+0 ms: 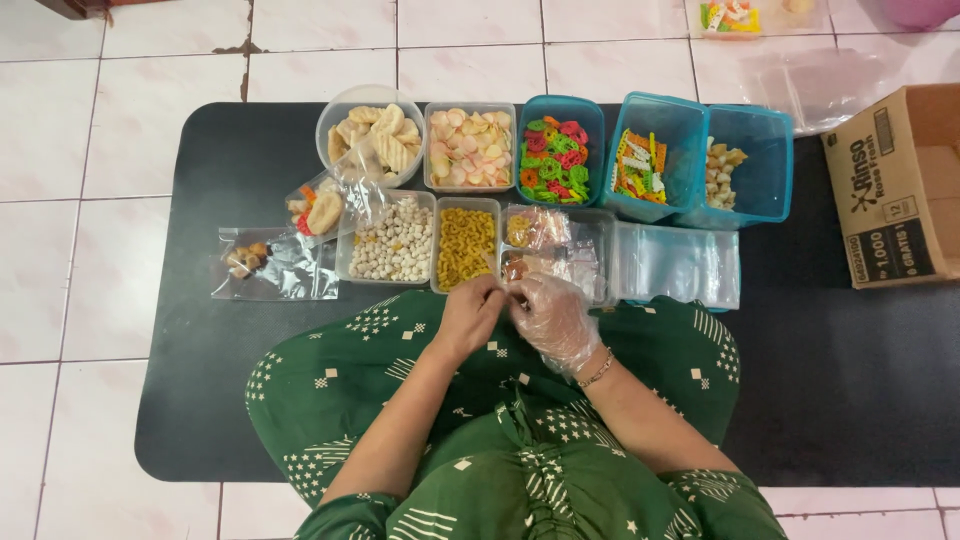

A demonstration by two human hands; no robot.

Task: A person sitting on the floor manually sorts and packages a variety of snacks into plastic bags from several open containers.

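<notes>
Plastic-gloved right hand (pixel 553 318) and bare left hand (pixel 470 312) pinch together at one small packet (pixel 517 297). Yellow-snack tub (pixel 466 246) lies just beyond them.

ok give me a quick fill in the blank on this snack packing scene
1. The right hand wears a clear plastic ____.
2. The clear tub of yellow curled crackers sits right of the tub of ____ round balls.
3. The brown cardboard box lies on the ____ mat.

Missing words: glove; white; black

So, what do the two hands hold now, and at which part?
Both hands, left hand bare and right hand gloved, meet at something small between their fingertips; what it is, and where it is held, cannot be told.
</notes>
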